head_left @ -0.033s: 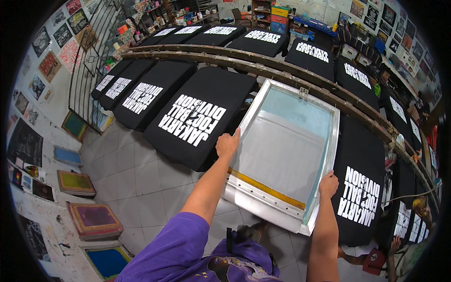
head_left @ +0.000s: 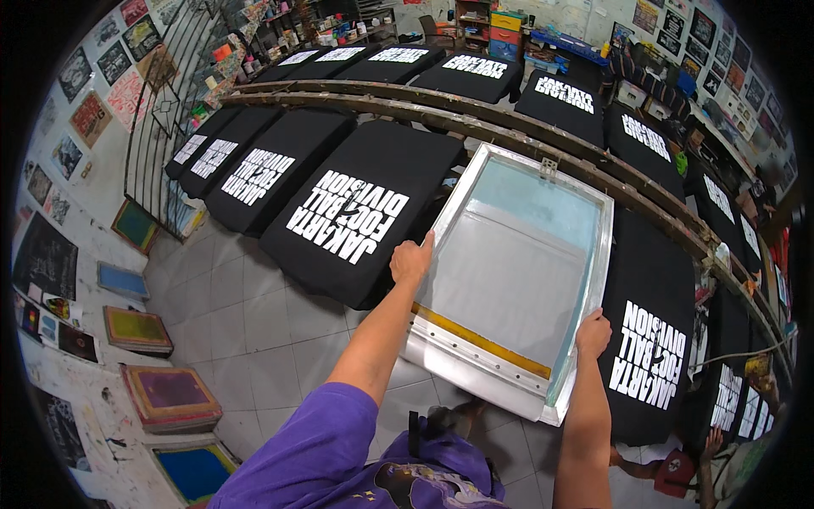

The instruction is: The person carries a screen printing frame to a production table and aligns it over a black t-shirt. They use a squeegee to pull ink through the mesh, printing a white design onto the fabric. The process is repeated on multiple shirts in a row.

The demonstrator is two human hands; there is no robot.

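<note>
A silver-framed printing screen (head_left: 526, 237), with pale mesh and a light blue border, sits at centre over a platen whose covering I cannot make out. An amber-bladed squeegee (head_left: 479, 339) lies across its lower end. My left hand (head_left: 411, 261) is closed on the screen's left edge. My right hand (head_left: 593, 333) is closed on its right edge. Black shirts with white printing lie on platens to the left (head_left: 322, 153) and right (head_left: 644, 246) of the screen.
Rails (head_left: 390, 106) separate two rows of shirt-covered platens. Coloured screens (head_left: 170, 394) lean along the poster-covered left wall above a tiled floor (head_left: 254, 339). Shelves and coloured drawers (head_left: 504, 38) stand at the back. Another person's hand (head_left: 712, 441) shows at lower right.
</note>
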